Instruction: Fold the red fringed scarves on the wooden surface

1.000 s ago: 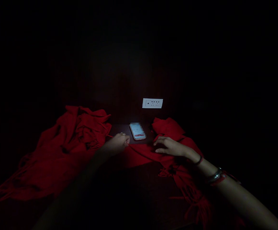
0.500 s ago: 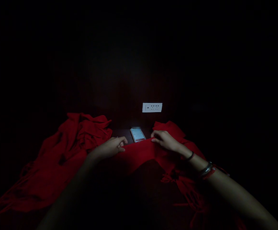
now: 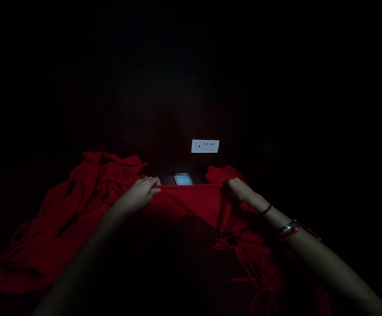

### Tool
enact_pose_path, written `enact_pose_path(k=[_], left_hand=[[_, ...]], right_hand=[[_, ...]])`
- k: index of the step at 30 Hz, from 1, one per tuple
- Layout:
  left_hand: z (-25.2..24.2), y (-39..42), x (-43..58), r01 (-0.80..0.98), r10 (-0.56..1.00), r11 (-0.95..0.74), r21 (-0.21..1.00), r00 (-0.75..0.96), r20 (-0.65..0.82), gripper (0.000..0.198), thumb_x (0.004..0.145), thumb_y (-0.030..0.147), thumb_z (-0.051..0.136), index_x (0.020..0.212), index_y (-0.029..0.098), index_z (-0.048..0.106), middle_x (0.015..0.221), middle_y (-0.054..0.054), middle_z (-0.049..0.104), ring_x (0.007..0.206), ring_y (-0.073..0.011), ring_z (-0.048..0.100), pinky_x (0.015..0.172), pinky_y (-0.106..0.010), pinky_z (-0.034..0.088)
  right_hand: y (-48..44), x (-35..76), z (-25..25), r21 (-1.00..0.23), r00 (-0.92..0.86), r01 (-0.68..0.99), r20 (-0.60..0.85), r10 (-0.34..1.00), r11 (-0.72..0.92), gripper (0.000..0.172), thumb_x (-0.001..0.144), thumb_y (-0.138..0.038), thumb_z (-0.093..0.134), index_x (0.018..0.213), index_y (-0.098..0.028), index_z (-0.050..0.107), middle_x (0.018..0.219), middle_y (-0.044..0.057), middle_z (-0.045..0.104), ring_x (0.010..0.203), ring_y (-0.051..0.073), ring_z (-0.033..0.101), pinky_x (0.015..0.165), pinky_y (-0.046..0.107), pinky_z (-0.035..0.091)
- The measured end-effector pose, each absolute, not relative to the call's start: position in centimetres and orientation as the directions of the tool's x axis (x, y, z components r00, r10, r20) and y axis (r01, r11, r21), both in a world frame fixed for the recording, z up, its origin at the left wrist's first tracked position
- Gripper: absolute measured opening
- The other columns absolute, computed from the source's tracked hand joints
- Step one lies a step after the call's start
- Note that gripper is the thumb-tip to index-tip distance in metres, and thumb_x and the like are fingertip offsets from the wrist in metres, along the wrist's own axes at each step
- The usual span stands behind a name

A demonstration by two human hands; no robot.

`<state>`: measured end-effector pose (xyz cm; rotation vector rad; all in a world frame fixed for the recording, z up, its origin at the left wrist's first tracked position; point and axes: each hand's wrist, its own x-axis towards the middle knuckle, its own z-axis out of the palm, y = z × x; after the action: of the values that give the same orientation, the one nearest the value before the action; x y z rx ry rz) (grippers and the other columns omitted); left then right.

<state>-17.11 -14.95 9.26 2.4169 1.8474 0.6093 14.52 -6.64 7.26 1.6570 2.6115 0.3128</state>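
A long red fringed scarf lies spread over a dark surface in very dim light. My left hand pinches its upper edge at the centre left. My right hand pinches the same edge further right, so the cloth is pulled taut in a straight line between them. Bangles sit on my right wrist. A lit phone lies just beyond the taut edge, its lower part hidden by the scarf.
A white socket plate is on the dark wall behind the phone. Bunched scarf fabric lies at the left, and fringe tassels trail at the lower right. Everything else is too dark to make out.
Both hands took hold of the scarf's edge, lifted it and pulled it taut. The raised cloth now covers the lower part of the phone.
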Motion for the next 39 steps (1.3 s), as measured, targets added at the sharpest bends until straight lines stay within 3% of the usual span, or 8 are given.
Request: enact_pose_path(k=[8, 14, 17, 19, 21, 26, 34, 39], left_hand=[[12.1, -17.1, -24.4, 0.957, 0.9, 0.126, 0.263, -0.222, 0.375, 0.02, 0.079, 0.032, 0.036, 0.083, 0.022, 0.053, 0.085, -0.005, 0.061, 0.08, -0.0211, 0.057, 0.074, -0.031, 0.043], [11.5, -17.3, -25.7, 0.912, 0.873, 0.385, 0.139, -0.409, 0.265, 0.032, 0.078, 0.032, 0.038, 0.099, 0.016, 0.055, 0.095, -0.014, 0.059, 0.093, -0.0344, 0.055, 0.073, -0.047, 0.044], [10.7, -17.3, -20.8, 0.963, 0.96, 0.121, 0.24, -0.175, 0.217, 0.054, 0.076, 0.043, 0.045, 0.12, 0.013, 0.045, 0.123, -0.02, 0.046, 0.115, -0.0366, 0.042, 0.088, -0.053, 0.035], [10.0, -17.4, -16.6, 0.861, 0.946, -0.296, 0.413, 0.203, 0.254, 0.062, 0.074, 0.048, 0.048, 0.126, 0.016, 0.039, 0.13, -0.014, 0.042, 0.119, -0.0264, 0.041, 0.096, -0.04, 0.035], [9.1, -17.4, -13.1, 0.749, 0.905, -0.416, 0.516, 0.285, 0.317, 0.064, 0.071, 0.045, 0.053, 0.127, 0.018, 0.038, 0.128, -0.01, 0.047, 0.114, -0.0226, 0.046, 0.094, -0.033, 0.038], [8.4, -16.6, -11.8, 0.658, 0.897, -0.428, 0.619, 0.227, 0.379, 0.027, 0.079, 0.035, 0.042, 0.086, 0.016, 0.06, 0.085, -0.003, 0.066, 0.079, -0.0179, 0.059, 0.072, -0.027, 0.045], [11.3, -17.5, -16.3, 0.858, 0.796, -0.333, 0.391, 0.033, 0.604, 0.027, 0.081, 0.034, 0.038, 0.079, 0.019, 0.06, 0.088, -0.004, 0.066, 0.086, -0.0188, 0.058, 0.082, -0.028, 0.041], [12.0, -17.9, -17.7, 0.922, 0.789, -0.189, 0.337, -0.062, 0.612, 0.029, 0.082, 0.034, 0.035, 0.083, 0.019, 0.06, 0.091, -0.004, 0.066, 0.09, -0.0194, 0.058, 0.083, -0.028, 0.041]], right_hand=[[-6.3, 16.5, 9.6, 0.032, -0.291, 0.954, 0.353, 0.889, 0.299, 0.02, 0.082, -0.013, 0.037, 0.092, -0.012, 0.054, 0.09, 0.013, 0.062, 0.076, 0.018, 0.058, 0.059, 0.022, 0.034], [-7.7, 13.6, 11.9, -0.39, -0.394, 0.714, 0.463, 0.794, 0.581, 0.016, 0.077, -0.01, 0.041, 0.086, -0.013, 0.053, 0.087, 0.006, 0.061, 0.078, 0.014, 0.055, 0.071, 0.023, 0.04], [-8.9, 11.2, 13.0, -0.546, -0.516, 0.527, 0.403, 0.755, 0.652, 0.013, 0.077, -0.016, 0.043, 0.083, -0.013, 0.054, 0.083, 0.004, 0.061, 0.077, 0.013, 0.055, 0.071, 0.025, 0.042], [-9.8, 9.6, 13.6, -0.567, -0.571, 0.486, 0.37, 0.733, 0.665, 0.014, 0.077, -0.022, 0.047, 0.081, -0.013, 0.056, 0.08, 0.003, 0.061, 0.076, 0.013, 0.055, 0.07, 0.025, 0.042], [-10.6, 8.5, 14.3, -0.561, -0.606, 0.479, 0.345, 0.716, 0.675, 0.018, 0.077, -0.027, 0.049, 0.08, -0.012, 0.058, 0.077, 0.003, 0.061, 0.073, 0.014, 0.054, 0.069, 0.026, 0.042], [-11.2, 8.8, 15.3, -0.562, -0.679, 0.457, 0.28, 0.679, 0.689, 0.019, 0.076, -0.025, 0.051, 0.085, -0.011, 0.059, 0.082, 0.005, 0.062, 0.075, 0.013, 0.054, 0.07, 0.025, 0.042], [-7.4, 12.6, 9.9, -0.291, -0.557, 0.758, 0.178, 0.811, 0.584, 0.035, 0.064, 0.001, 0.045, 0.094, -0.012, 0.059, 0.078, 0.004, 0.062, 0.065, 0.01, 0.055, 0.059, 0.019, 0.039], [-3.6, 13.8, 8.4, -0.49, -0.275, 0.805, 0.192, 0.942, 0.335, 0.033, 0.065, 0.001, 0.046, 0.094, -0.011, 0.056, 0.071, 0.004, 0.061, 0.064, 0.012, 0.057, 0.058, 0.02, 0.043]])
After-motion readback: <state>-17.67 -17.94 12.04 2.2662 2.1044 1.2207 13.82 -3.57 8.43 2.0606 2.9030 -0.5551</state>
